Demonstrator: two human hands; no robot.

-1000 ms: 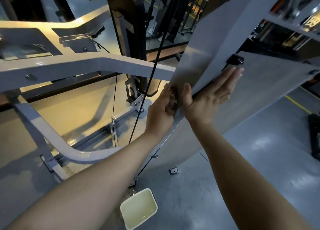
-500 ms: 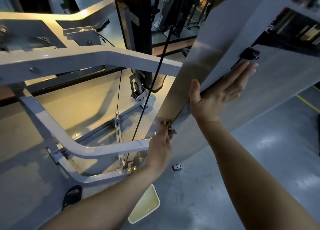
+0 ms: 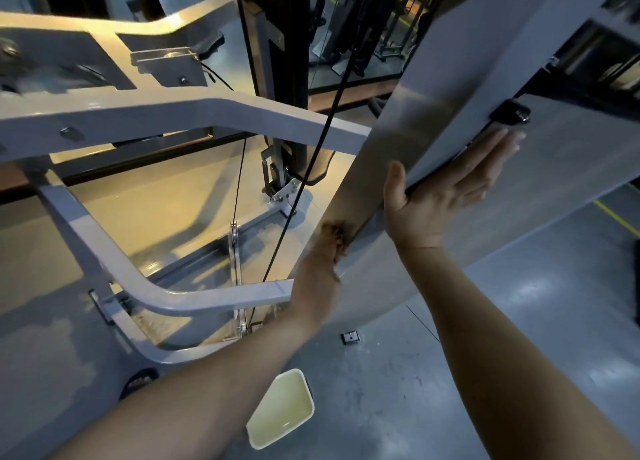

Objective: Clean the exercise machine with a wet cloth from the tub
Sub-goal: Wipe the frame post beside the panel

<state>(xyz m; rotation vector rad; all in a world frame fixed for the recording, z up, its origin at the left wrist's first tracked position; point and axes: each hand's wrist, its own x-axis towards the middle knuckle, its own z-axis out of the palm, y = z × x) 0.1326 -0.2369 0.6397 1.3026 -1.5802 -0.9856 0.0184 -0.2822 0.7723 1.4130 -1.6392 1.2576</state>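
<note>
Dim, warm glow upper left — wide-angle edge warping, soft

A glossy grey floor (image 3: 519, 348) is seen, marked with pale reflections on the right. A yellow-lit patch (image 3: 149, 210) is spread over it on the left. A yellow line (image 3: 618, 219) is painted near the right edge. Dark gym racks (image 3: 391, 26) are glimpsed at the back.

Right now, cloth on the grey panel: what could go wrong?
1. The tub sits on the floor below the left hand; a step could tip it.
2. The black cable runs close to the cloth; a wide wipe might snag it.
3. The right hand lies flat along the panel seam; fingers could get pinched if it shifts.
</note>
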